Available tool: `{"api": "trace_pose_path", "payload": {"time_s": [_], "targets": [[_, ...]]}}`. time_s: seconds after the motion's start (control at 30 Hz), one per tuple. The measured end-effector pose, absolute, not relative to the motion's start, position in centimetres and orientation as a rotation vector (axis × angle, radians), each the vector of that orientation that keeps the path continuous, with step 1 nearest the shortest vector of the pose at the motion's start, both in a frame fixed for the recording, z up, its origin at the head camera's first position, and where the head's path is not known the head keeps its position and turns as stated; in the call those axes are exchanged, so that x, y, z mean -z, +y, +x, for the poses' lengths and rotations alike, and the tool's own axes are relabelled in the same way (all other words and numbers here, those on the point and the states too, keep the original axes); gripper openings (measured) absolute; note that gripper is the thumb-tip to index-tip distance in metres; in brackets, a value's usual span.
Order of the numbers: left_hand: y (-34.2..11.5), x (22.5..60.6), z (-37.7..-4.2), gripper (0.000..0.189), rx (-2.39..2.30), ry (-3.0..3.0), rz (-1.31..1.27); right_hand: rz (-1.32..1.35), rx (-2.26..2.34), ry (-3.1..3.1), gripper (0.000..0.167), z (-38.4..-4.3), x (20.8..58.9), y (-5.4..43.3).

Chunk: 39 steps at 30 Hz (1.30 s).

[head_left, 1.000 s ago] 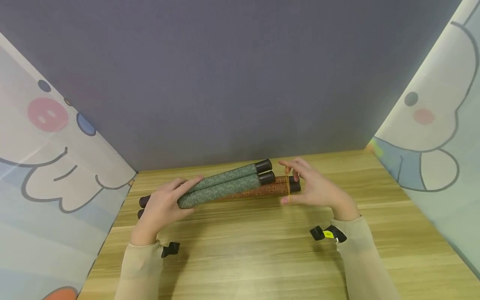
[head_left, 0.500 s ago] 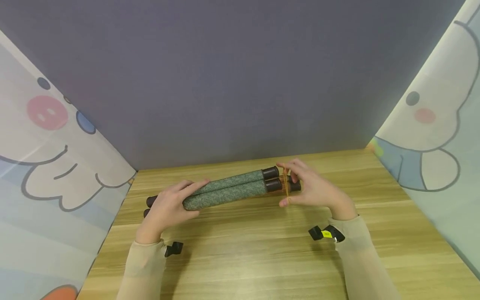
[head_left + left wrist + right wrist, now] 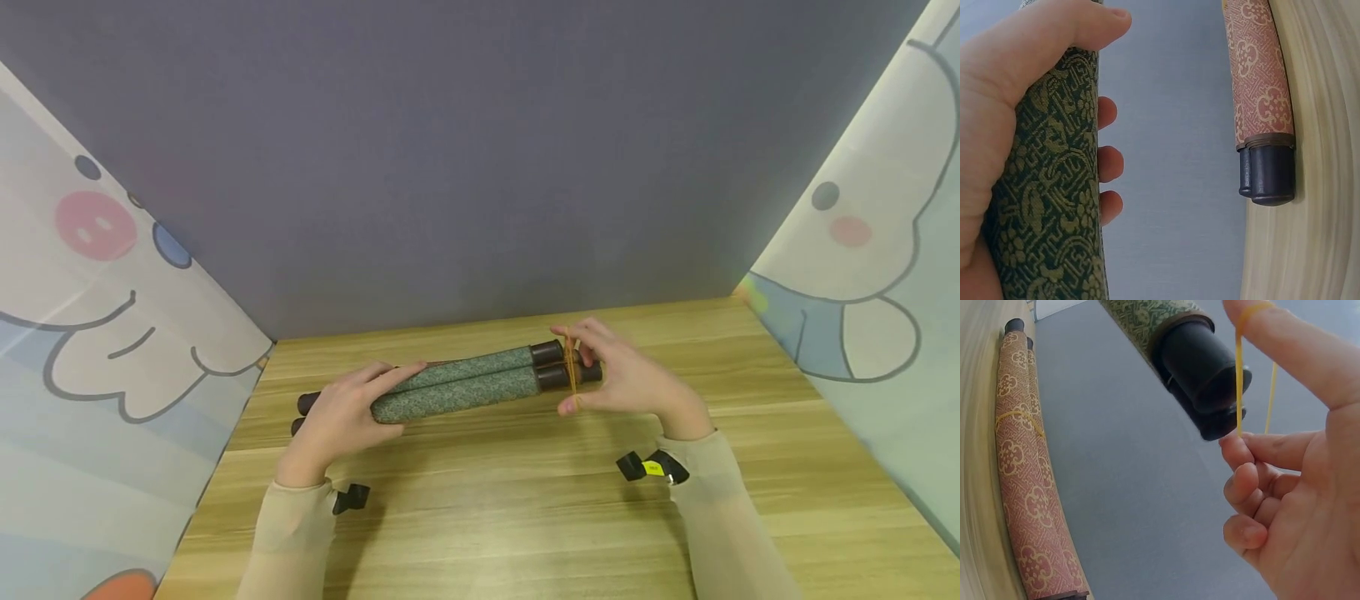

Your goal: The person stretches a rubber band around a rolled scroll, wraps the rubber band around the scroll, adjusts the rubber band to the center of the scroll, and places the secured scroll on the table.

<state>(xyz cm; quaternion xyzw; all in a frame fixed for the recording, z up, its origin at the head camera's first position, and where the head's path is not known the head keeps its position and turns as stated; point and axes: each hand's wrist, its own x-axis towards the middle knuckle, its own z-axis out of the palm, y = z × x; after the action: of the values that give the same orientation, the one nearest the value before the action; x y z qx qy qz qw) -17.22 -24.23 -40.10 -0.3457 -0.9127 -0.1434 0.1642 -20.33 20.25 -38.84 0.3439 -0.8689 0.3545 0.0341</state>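
My left hand grips a green brocade scroll, thumb along one side and fingertips curling round the other in the left wrist view. It is rolled from both ends into two parallel rolls with dark end knobs. A yellow rubber band is stretched between the thumb and a finger of my right hand, its other fingers curled. The green scroll's knobs point at this loop. Behind it lies a red patterned scroll, bound by another thin yellow band and mostly hidden in the head view.
A wooden tabletop lies under both hands. Close behind the scrolls rises a grey panel. Cartoon-printed walls flank the table on the left and on the right.
My left hand has moved right and slightly nearer with the green scroll, bringing its knobs up to the rubber band. My right hand stays almost in place. The green scroll covers more of the red one.
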Motion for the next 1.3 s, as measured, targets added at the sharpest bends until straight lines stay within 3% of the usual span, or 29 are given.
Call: {"api": "trace_pose_path", "payload": {"time_s": [0.47, 1.3], "targets": [[-23.8, 40.2, -17.1, 0.100, 0.444, -2.570, -1.054, 1.091, -1.143, -2.660, 0.116, -20.3, 39.0, 20.2], [-21.6, 39.0, -16.1, 0.107, 0.279, -2.574, -1.130, 1.167, -1.063, -2.716, 0.102, -20.4, 39.2, 19.5]]}}
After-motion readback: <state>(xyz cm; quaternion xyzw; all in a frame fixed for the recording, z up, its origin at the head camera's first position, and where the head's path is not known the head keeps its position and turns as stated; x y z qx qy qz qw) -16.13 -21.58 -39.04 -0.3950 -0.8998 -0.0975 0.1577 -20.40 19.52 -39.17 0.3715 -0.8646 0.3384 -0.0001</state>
